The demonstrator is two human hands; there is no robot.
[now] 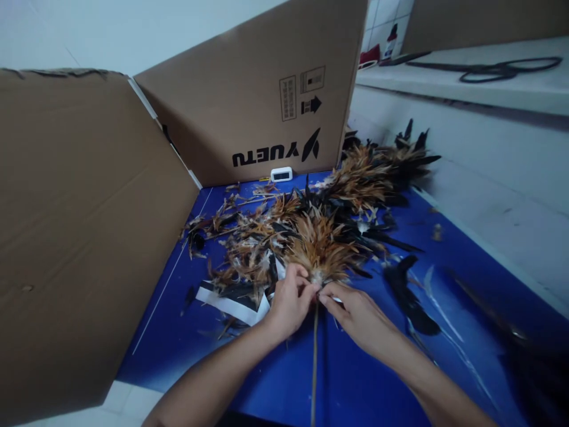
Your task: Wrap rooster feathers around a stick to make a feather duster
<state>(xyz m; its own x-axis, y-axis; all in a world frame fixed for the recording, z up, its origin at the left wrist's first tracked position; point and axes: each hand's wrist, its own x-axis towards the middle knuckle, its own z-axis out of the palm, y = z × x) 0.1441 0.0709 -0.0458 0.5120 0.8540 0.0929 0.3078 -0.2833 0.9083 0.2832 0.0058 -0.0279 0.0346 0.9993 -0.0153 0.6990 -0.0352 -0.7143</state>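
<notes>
A feather duster [317,243], with brown and dark feathers fanned around a thin stick [315,362], lies on the blue surface with its stick toward me. My left hand [291,299] pinches the base of the feathers from the left, where they meet the stick. From the right, my right hand [349,305] closes thumb and fingers at the same spot, the two fingertips nearly touching. Whatever small piece may be between the fingertips is hidden. Loose brown feathers [249,246] lie in a heap just beyond my left hand.
Cardboard panels [253,89] stand at the left and back of the blue surface [173,332]. A small white digital device [281,174] sits by the back panel. Another feather bundle [377,172] lies behind. Black feathers [409,296] are at right; scissors [502,70] rest on a ledge.
</notes>
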